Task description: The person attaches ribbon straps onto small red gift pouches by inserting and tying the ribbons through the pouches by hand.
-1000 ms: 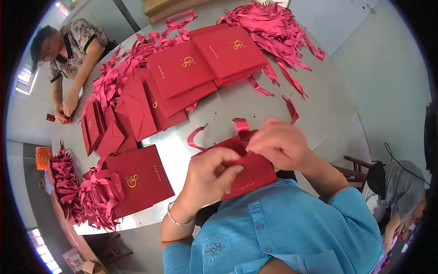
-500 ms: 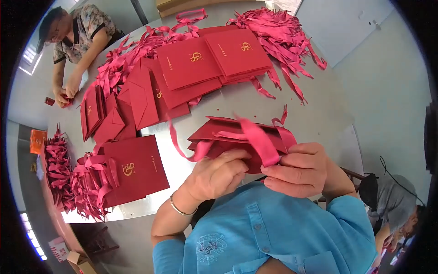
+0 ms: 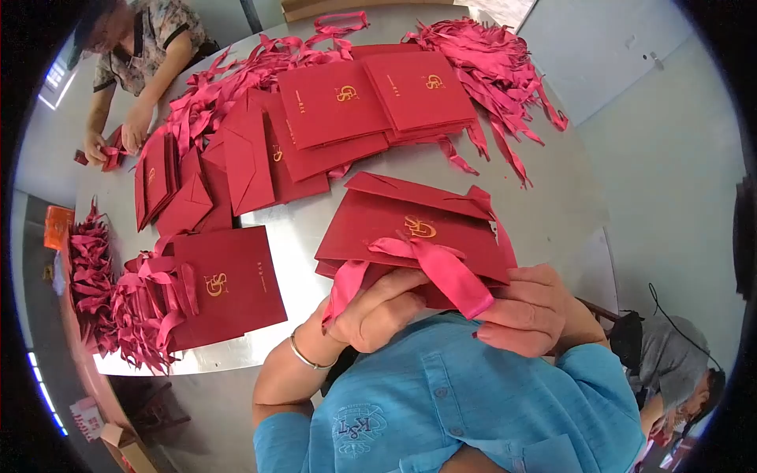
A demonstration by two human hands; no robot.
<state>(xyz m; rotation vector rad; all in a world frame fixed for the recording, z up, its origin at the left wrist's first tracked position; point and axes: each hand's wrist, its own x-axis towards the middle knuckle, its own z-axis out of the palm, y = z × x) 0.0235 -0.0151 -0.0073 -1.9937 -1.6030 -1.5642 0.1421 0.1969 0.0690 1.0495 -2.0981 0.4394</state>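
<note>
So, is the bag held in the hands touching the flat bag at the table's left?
Apart. The head view shows bare tabletop between the held bag and the right edge of the flat bag.

An open cardboard carton (image 3: pixel 128 451) stands near what is probably a dark stool (image 3: pixel 167 406).

Left hand (image 3: pixel 378 319): fingertips hidden by red gift bag (image 3: pixel 394 221) | co-worker's head (image 3: pixel 102 27): cut off, top edge | stacked bags (image 3: pixel 327 118): small print illegible
</note>
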